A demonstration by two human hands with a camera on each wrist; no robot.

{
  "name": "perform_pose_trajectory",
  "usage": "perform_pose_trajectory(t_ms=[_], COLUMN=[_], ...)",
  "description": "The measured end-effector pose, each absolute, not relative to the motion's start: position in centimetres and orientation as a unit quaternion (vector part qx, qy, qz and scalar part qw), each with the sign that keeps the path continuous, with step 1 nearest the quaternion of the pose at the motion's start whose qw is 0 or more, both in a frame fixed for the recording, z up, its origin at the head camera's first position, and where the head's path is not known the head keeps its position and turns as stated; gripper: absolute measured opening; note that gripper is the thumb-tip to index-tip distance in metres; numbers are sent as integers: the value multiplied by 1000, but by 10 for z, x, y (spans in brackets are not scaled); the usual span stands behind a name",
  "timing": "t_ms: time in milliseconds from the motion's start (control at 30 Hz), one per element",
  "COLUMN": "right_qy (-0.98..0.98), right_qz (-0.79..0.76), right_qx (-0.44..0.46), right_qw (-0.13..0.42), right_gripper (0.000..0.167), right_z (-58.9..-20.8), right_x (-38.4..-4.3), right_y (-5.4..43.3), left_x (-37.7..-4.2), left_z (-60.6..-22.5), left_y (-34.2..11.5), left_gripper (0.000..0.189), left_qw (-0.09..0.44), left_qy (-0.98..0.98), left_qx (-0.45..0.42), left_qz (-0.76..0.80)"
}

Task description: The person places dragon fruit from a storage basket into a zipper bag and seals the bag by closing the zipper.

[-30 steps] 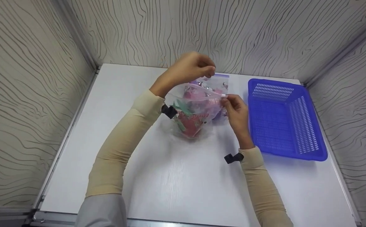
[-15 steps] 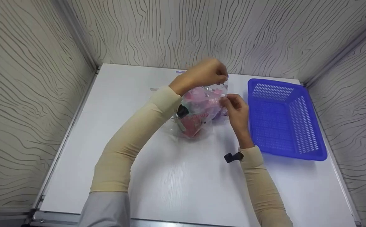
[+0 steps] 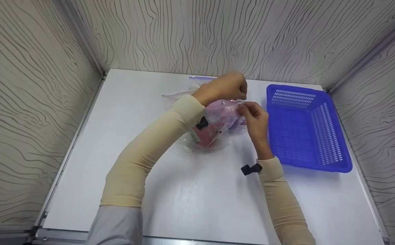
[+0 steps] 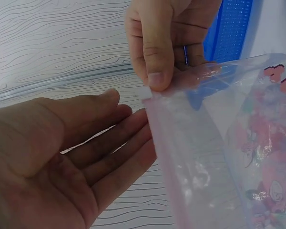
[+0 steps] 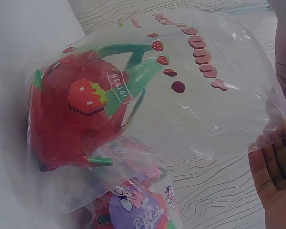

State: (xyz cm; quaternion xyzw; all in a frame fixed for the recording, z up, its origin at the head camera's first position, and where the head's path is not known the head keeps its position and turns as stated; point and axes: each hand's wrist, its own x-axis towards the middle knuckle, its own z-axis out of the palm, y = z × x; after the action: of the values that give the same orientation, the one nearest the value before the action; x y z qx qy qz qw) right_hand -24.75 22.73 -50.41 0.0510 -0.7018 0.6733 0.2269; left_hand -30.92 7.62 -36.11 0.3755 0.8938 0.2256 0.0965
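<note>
In the head view a clear slider zip bag (image 3: 219,124) stands on the table with a red dragon fruit (image 5: 78,114) inside, green-tipped and seen through the printed plastic. My right hand (image 3: 257,120) pinches the bag's upper right corner, by the white slider. The left hand (image 3: 226,89) hangs over the pink zip edge, close to the right fingers. Seen from the left wrist, the left hand (image 4: 81,162) has its fingers extended, tips just behind the bag's edge, thumb apart from the plastic. Behind it lies a second printed bag (image 5: 133,202) with purple and pink patterns.
A blue plastic basket (image 3: 294,136) stands to the right of my right hand. The white table (image 3: 184,197) is bounded at the back by a wood-grain patterned wall (image 3: 184,37), with side walls left and right.
My left hand has come down and to the right along the bag's top, toward the right hand. The right hand stays at the bag's corner.
</note>
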Motion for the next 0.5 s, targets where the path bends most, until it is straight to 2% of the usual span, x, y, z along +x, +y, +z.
perform_pose_trajectory(t_ms=[500], right_qy=[-704], right_qz=[669], right_qx=[69], right_qw=[228], right_gripper=[15], right_z=[-510], right_x=[-251], right_y=[232], left_x=[-308], left_z=[-368], left_y=[74], left_gripper=[13], left_qw=[122], left_qy=[887], left_qx=[376], left_qz=[239])
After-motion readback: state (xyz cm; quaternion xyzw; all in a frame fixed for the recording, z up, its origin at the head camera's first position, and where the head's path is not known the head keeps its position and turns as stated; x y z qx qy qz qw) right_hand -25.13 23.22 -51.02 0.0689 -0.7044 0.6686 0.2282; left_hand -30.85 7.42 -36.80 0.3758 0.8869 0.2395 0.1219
